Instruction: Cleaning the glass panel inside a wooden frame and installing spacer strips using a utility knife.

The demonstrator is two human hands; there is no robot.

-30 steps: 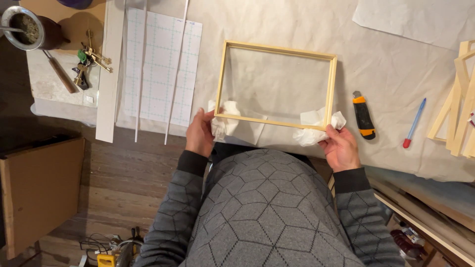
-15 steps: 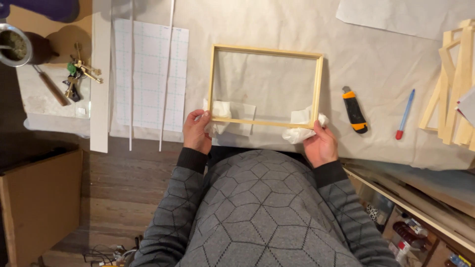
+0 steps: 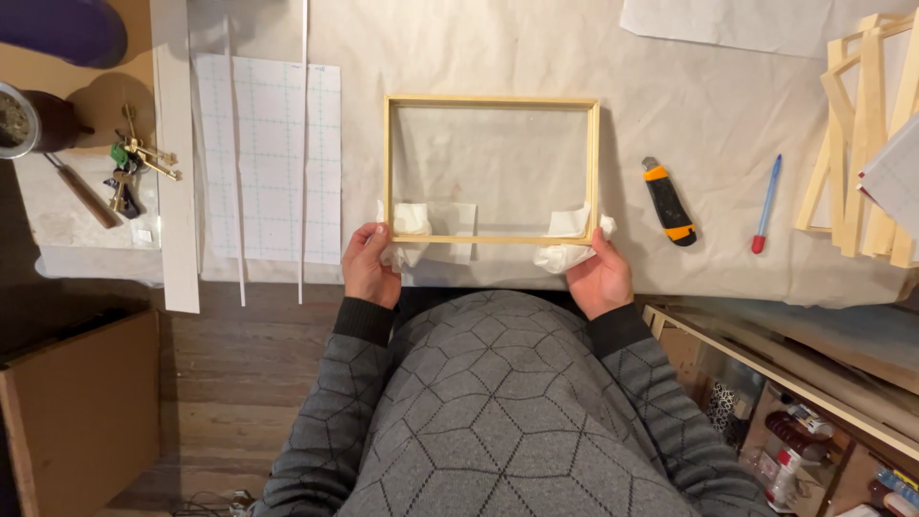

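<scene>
A light wooden frame [image 3: 492,101] with a clear pane lies flat on a cloth-covered table [image 3: 536,48]. My left hand [image 3: 369,266] grips its near left corner through a wad of white tissue [image 3: 410,220]. At the near right corner, my right hand [image 3: 600,278] holds the frame through another white tissue [image 3: 572,251]. Both hands rest at the table's front edge.
An orange and black utility knife [image 3: 669,201] and a blue pen with a red tip [image 3: 766,204] lie to the right. Wooden frames [image 3: 862,144] are stacked far right. A gridded sheet [image 3: 270,158], long white strips, keys [image 3: 134,163] and a cardboard box [image 3: 81,412] sit on the left.
The frame sat tilted a second ago; it now lies square to the table edge, with both hands still gripping its near corners through tissue.
</scene>
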